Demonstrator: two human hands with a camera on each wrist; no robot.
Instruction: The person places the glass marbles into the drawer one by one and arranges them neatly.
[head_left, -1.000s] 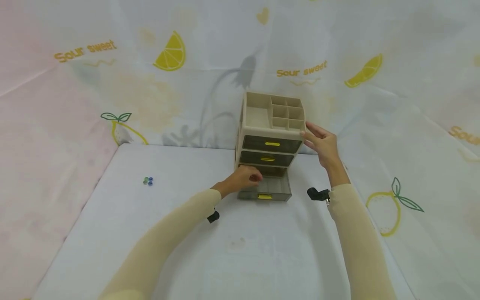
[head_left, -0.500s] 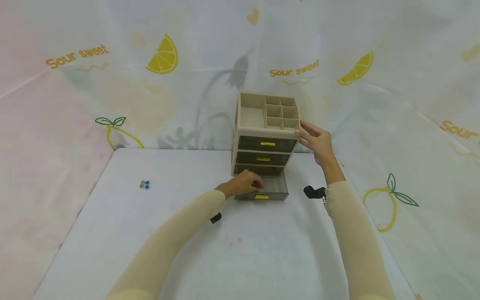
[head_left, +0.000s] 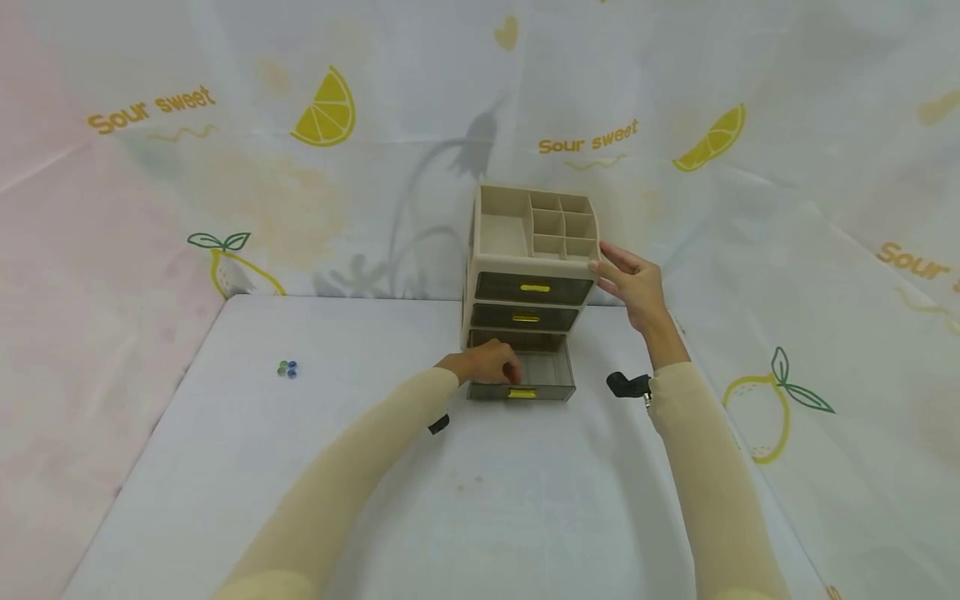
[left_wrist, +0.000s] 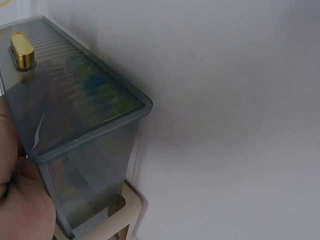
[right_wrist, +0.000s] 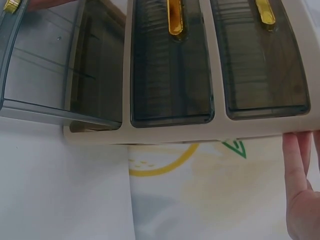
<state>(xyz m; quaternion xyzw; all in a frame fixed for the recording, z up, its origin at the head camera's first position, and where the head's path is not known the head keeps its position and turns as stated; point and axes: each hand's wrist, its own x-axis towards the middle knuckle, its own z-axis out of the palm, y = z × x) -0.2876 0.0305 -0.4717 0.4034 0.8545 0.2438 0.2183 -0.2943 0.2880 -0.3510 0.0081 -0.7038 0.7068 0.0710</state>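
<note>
I'm watching the beige drawer organizer (head_left: 532, 265) standing just above the centre of the head view, its smoky translucent bottom drawer (head_left: 551, 392) sitting pulled out. The left hand (head_left: 493, 363) is reaching into that drawer with bent fingers; I'm not managing to tell whether they're gripping anything. The right hand (head_left: 636, 287) is resting extended fingers against the organizer's right side, holding nothing. Four small glassy beads (head_left: 292, 373) are lying clustered at the frame's middle left on the white tabletop (head_left: 450, 533).
</note>
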